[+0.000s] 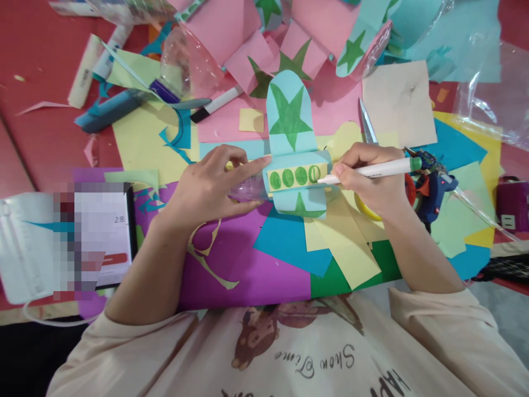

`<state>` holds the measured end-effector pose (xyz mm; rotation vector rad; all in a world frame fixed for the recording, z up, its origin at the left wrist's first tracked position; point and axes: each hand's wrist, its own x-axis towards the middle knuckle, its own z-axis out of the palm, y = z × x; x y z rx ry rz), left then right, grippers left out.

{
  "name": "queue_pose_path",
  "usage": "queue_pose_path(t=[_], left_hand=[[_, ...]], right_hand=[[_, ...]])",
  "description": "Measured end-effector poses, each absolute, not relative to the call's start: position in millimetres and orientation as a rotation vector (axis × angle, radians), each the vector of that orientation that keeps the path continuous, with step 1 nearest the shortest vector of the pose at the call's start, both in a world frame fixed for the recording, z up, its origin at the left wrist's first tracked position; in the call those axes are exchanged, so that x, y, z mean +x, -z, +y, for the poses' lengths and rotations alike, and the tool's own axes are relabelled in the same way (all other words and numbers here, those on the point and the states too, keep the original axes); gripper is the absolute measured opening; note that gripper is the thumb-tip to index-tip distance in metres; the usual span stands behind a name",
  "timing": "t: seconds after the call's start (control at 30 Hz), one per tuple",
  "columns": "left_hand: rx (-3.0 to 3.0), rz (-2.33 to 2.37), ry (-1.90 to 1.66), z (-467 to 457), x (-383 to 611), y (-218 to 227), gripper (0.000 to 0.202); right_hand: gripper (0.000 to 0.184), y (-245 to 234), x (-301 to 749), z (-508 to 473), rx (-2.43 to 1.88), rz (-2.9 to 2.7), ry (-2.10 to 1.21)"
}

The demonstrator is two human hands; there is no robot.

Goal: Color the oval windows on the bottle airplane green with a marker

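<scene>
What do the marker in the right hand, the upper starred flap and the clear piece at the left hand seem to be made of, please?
Marker: probably plastic, its white barrel smooth and even.
Upper starred flap: likely paper or thin card, matte, with a flat surface and clean-cut edge.
Clear piece: perhaps glossy plastic, since purple shows through it; glass isn't ruled out.

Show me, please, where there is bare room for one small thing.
The red table looks bare between the pink scrap and the white object; the purple sheet, between the yellow scrap and green sheet. Crowded: around the right hand.
</scene>
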<state>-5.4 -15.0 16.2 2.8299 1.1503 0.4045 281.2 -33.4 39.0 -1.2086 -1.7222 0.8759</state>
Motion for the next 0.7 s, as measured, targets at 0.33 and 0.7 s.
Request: queue_pose_path(t=[0.33,0.7], left_hand=[[2.846,1.152,-0.423,-14.3,-6.2,-13.4,0.051],[2.864,1.078,-0.521,-13.5,-6.2,-13.2,0.051]], right_hand=[[0.029,-39.1,279.9,-34.5,-1.188,-1.722,-0.853],[0.028,-39.2,276.6,-35.2,-1.207,-1.679,-0.838]])
